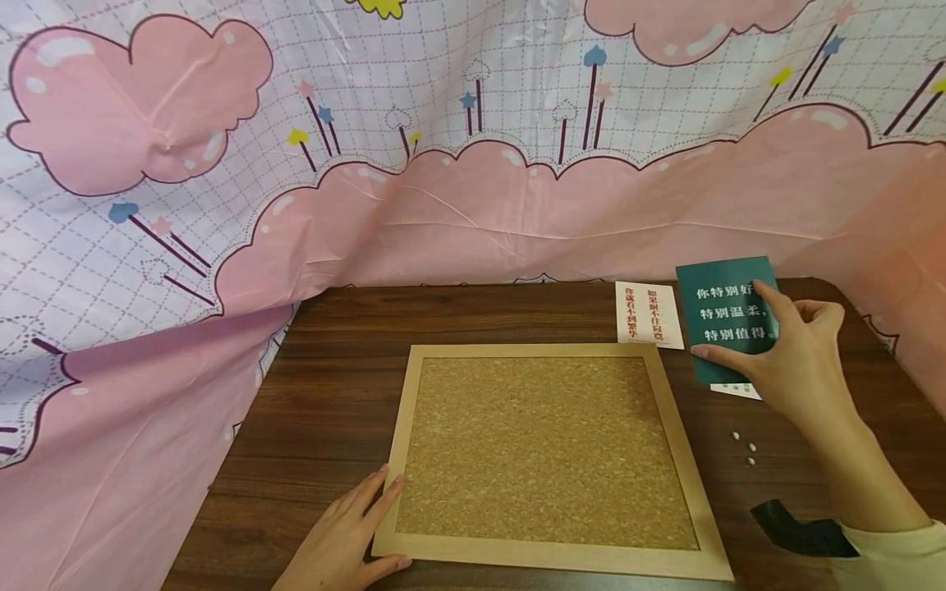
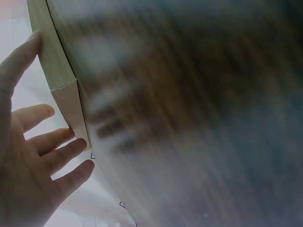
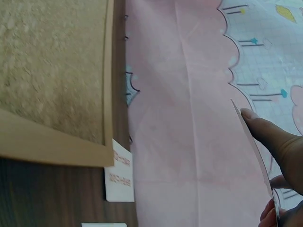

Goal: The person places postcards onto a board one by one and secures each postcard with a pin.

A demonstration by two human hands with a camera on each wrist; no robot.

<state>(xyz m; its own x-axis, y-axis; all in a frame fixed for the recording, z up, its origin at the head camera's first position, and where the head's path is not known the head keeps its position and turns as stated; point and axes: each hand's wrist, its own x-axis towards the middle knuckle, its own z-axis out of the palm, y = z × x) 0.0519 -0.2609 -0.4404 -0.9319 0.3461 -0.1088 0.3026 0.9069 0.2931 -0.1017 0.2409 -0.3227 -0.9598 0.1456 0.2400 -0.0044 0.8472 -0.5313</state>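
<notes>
A wood-framed cork board lies flat on the dark table. On its lower left corner rests my left hand, fingers extended over the frame and thumb at the near edge. The left wrist view shows that hand's fingers beside the board's pale wooden frame. Between thumb and fingers, my right hand pinches a dark green card with white characters, held up over the table right of the board. In the right wrist view the card appears nearly edge-on.
A white card with red characters lies at the board's far right corner. Another white card peeks out below the green one. Three small white pieces sit right of the board. A patterned pink curtain hangs behind the table.
</notes>
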